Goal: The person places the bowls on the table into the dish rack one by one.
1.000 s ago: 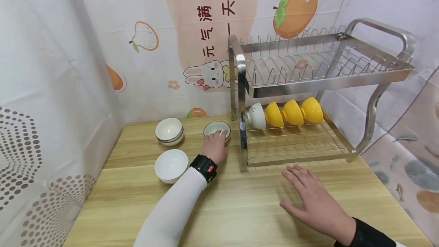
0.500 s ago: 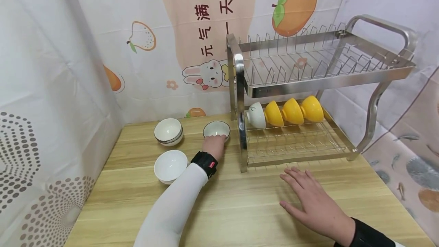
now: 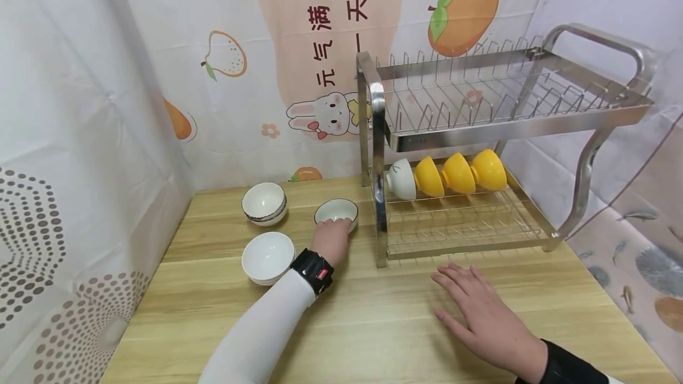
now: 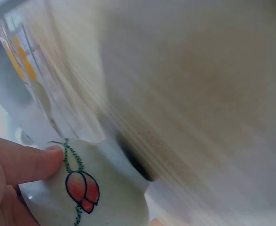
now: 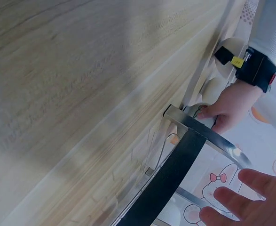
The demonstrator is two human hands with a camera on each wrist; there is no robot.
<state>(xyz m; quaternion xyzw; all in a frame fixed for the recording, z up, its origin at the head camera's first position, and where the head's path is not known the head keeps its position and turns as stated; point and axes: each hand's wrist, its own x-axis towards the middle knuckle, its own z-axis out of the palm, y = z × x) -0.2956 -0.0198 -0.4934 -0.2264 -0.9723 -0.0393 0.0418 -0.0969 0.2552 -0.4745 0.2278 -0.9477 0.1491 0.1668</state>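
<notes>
My left hand point(image 3: 331, 242) grips a small white bowl point(image 3: 336, 208) with a dark rim, just left of the rack. In the left wrist view the thumb point(image 4: 32, 165) presses the side of this bowl point(image 4: 116, 190), beside a painted red flower with a green stem; most of the other fingers are hidden. My right hand point(image 3: 482, 319) hovers above or rests on the table in front of the rack, palm down. Its fingers point(image 5: 239, 200) are spread and hold nothing.
A steel two-tier dish rack point(image 3: 512, 135) stands at the right. Its lower tier holds a white bowl point(image 3: 402, 179) and several yellow bowls point(image 3: 458, 173) on their sides. Left of my hand sit dark-rimmed stacked bowls point(image 3: 264, 201) and plain white stacked bowls point(image 3: 268, 256).
My left fingers, first laid over the bowl's rim, have curled onto it. The bowl has shifted slightly towards me with the hand. The right hand has barely moved.
</notes>
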